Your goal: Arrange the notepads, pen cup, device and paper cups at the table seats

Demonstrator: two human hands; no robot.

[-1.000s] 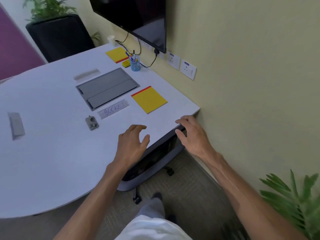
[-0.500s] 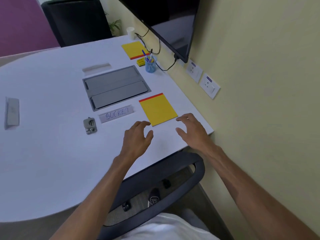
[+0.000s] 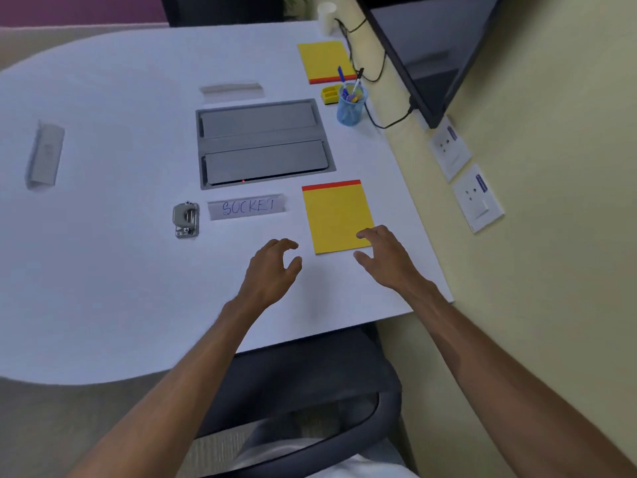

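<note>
Your two hands are over the white table (image 3: pixel 103 270), at the seat nearest to you, and neither one has hold of anything. Your right hand (image 3: pixel 386 260) has its fingers spread and slightly curled; the fingertips lie over the near right corner of the near yellow notepad (image 3: pixel 336 215), but I cannot tell if they already press on it. Your left hand (image 3: pixel 272 270) is half open, thumb and fingers curved like a claw, just beside the notepad's near left corner and apart from it.

The other task things are farther away. The second yellow notepad (image 3: pixel 324 58) lies by the far edge, the blue mesh pen cup (image 3: pixel 351 106) stands near it beside the black cables (image 3: pixel 372 77), and a white paper cup (image 3: pixel 326 15) is at the far end of the table. The small grey device (image 3: pixel 186 219) lies to the left of the "SOCKET" label (image 3: pixel 246 207).

Some risks, as I judge them:
- If you push on only one corner, the near notepad can turn and sit crooked, or slide toward the table's right edge, which is near.
- If you pinch only the top sheets, they may bend or lift away from the pad.
- When you reach later for the pen cup, your sleeve or wrist can catch the cables and tip it, so the pens fall out.
- The paper cup is light and probably falls over easily.
</note>
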